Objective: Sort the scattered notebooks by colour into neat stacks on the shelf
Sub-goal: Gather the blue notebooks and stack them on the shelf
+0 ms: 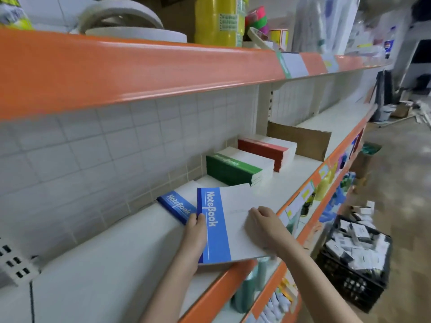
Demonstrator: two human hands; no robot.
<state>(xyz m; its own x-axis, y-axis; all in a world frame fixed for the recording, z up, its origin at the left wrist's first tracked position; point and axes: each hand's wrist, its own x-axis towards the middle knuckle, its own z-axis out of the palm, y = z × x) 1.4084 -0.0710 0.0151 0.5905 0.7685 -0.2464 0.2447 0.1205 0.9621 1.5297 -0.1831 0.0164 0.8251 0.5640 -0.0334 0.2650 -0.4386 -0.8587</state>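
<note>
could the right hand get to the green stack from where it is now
Probably yes. The right hand rests on the light blue notebook, and the green stack lies just beyond it on the same shelf, with only bare shelf between. It would have to let go first.

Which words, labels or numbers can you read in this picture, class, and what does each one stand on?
"NoteBook": on the blue notebook held in both hands.
"NoteBook": on the darker blue notebook lying on the shelf.
"NoteBook", faint: on the top of the green stack.
Too small or blurred to read: the stickers on the yellow bottle, the shelf-edge price tags, and the packets in the black crate.
</note>
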